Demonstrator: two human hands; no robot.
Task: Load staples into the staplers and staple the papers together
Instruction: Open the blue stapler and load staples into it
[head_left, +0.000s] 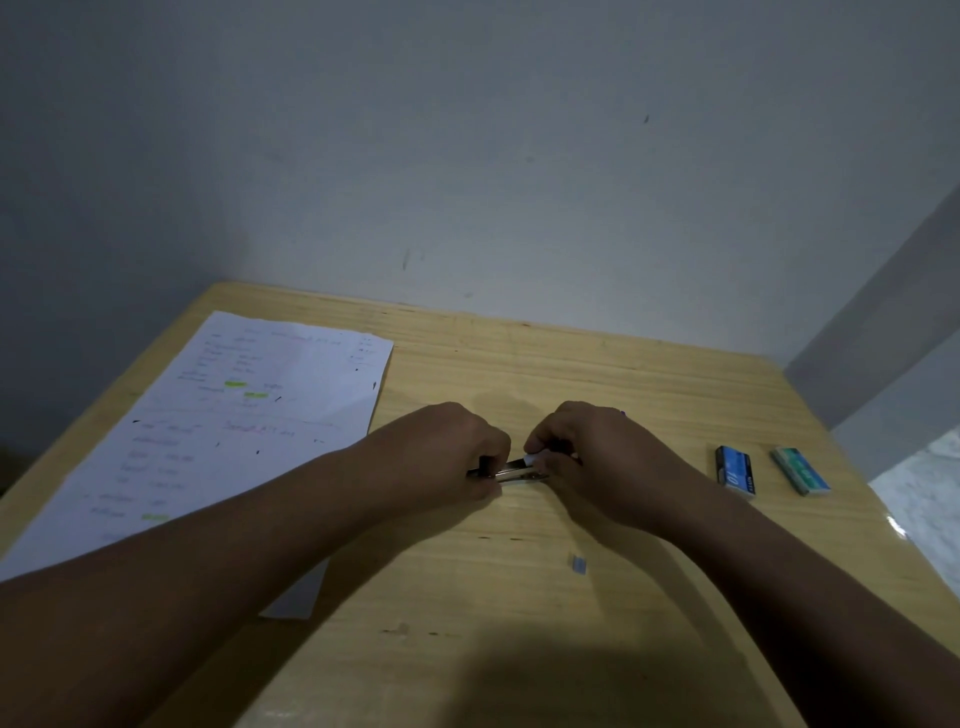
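Note:
A small stapler (511, 469) with a black body and a metal staple track lies between my hands, just above the wooden table (597, 374). My left hand (447, 452) grips its left end with curled fingers. My right hand (582, 457) holds the right end, and its fingertips pinch something small and white, likely a strip of staples, at the track. Most of the stapler is hidden by my fingers. A sheet of handwritten paper (234, 431) with green highlights lies at the left, partly under my left forearm.
Two staple boxes lie at the right: a blue one (735, 472) and a teal one (800, 470). A small strip of staples (578, 564) lies on the table near my right forearm. A grey wall stands right behind the table's far edge.

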